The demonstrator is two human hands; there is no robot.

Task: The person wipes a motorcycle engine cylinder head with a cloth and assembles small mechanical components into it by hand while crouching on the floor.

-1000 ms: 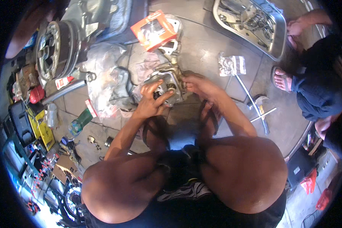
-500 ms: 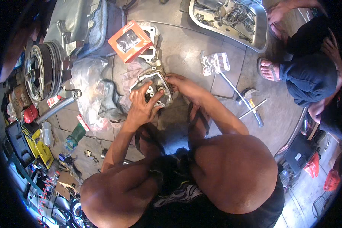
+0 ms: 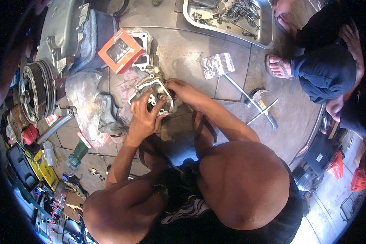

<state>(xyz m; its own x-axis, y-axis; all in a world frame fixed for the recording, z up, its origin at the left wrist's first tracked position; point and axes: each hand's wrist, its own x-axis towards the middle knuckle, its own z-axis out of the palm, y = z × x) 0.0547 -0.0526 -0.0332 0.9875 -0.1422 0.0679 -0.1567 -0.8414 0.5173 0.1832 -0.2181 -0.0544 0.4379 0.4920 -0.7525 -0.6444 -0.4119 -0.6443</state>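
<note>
A metal engine housing (image 3: 164,90), which looks like a cylinder head, sits on the floor in front of my feet, with its open cavity facing up. My left hand (image 3: 144,118) grips it from the near left, fingers curled over the cavity. My right hand (image 3: 179,90) is closed at its upper right edge, the fingertips partly hidden. Beside it on the left lie a pink rag (image 3: 128,81) and a clear plastic bag (image 3: 80,91). An orange box (image 3: 110,54) rests on a white gasket (image 3: 142,62) just beyond.
A steel tray (image 3: 264,38) of parts stands at the top right, beside another person's sandalled foot (image 3: 280,68). A cross wrench (image 3: 234,85), hammer (image 3: 272,120) and foil packet (image 3: 217,65) lie right of me. A wheel hub (image 3: 34,91), bottle (image 3: 75,158) and tools crowd the left.
The whole view has shifted, with the floor items appearing further left as my head moves. Both my hands stay on the engine part, with little change in their grip.
</note>
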